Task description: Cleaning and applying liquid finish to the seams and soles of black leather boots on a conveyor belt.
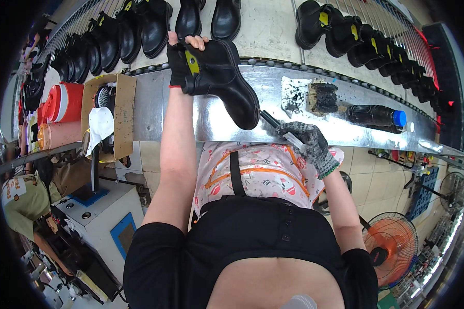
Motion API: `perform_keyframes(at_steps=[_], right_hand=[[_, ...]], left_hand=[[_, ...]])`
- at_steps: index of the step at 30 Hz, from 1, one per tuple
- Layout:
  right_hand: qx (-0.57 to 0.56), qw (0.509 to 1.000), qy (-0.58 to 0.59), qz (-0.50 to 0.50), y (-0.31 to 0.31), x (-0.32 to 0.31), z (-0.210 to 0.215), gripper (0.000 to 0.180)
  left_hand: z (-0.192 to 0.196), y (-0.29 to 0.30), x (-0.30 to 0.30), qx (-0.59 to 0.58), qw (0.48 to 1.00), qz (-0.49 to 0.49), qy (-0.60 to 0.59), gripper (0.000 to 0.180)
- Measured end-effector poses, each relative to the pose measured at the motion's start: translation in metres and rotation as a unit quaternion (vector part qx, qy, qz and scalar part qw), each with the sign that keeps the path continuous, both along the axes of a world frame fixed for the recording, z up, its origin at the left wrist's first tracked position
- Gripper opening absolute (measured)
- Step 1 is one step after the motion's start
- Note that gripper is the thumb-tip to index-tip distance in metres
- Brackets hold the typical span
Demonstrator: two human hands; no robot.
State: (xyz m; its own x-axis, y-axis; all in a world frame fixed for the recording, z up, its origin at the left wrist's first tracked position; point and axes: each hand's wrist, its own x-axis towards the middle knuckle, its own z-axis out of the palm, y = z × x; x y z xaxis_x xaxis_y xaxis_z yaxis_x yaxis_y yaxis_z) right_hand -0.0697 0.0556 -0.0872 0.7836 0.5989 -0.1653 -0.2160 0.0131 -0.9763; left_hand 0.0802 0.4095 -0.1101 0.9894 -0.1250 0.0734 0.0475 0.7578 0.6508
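My left hand (177,68), in a black fingerless glove with a red cuff, grips a black leather boot (219,74) by its upper part. Bare fingertips show over the edge, near a yellow patch on the boot. The boot is tilted with its toe down to the right, above the metal bench. In a grey knit glove, my right hand (312,145) is closed round a slim tool (269,118) with a dark end and a pale handle. The dark end is at the boot's toe; whether it touches is hard to make out.
Black boots (156,28) line the conveyor behind the metal bench (152,116). At right lie a blackened sponge-like block (322,98) on a stained white sheet and a dark bottle (376,117) with a blue cap. A cardboard box (125,118) and red jug (64,103) stand left.
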Motion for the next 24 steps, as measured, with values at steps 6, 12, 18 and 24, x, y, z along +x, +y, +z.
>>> perform_keyframes(at_steps=[6, 12, 18, 24], right_hand=[[0.192, 0.911, 0.316, -0.182, -0.008, -0.017, -0.048, 0.085], [0.185, 0.881, 0.371, -0.226, -0.008, -0.021, -0.049, 0.099], [0.143, 0.852, 0.398, -0.310, -0.015, -0.022, -0.040, 0.092], [0.115, 0.867, 0.362, -0.322, -0.015, -0.016, -0.017, 0.085]], left_hand=[[-0.021, -0.022, 0.025, 0.128, 0.985, 0.108, 0.044, 0.071], [-0.054, -0.032, 0.026, 0.515, 0.803, 0.299, 0.001, 0.055], [-0.027, -0.028, 0.015, 0.678, 0.664, 0.315, 0.025, 0.047], [-0.002, -0.034, -0.014, 0.749, 0.564, 0.348, 0.018, 0.045]])
